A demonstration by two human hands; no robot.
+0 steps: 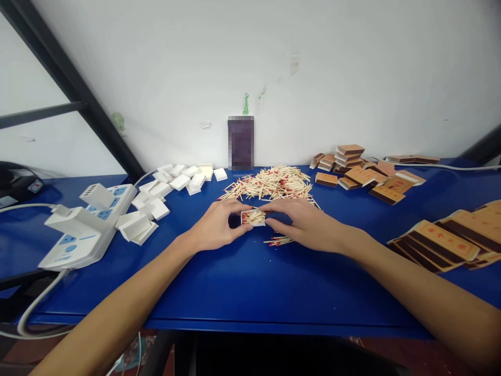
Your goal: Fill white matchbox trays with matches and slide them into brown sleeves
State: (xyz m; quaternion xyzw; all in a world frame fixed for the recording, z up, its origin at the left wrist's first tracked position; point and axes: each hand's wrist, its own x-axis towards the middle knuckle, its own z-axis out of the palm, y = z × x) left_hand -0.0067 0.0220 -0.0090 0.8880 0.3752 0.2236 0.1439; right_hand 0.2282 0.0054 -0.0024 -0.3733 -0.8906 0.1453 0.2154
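Observation:
A small white matchbox tray (pixel 259 223) filled with red-tipped matches is held between both hands, low over the blue table. My left hand (pixel 219 224) grips its left end between thumb and fingers. At the opposite end, my right hand (pixel 304 223) has thumb and fingers closed on the tray. Just beyond the hands lies a large heap of loose matches (pixel 276 183). A few more matches (pixel 281 241) rest on the table below my right hand, partly covered by it.
White empty trays (pixel 180 182) are scattered at the left, beside a power strip (pixel 99 230) with plugged-in chargers and cables. Matchbox sleeves (pixel 358 176) pile up at the back right; flattened sleeves (pixel 450 240) lie nearer. A dark pixelated rectangle (pixel 241 143) stands against the wall.

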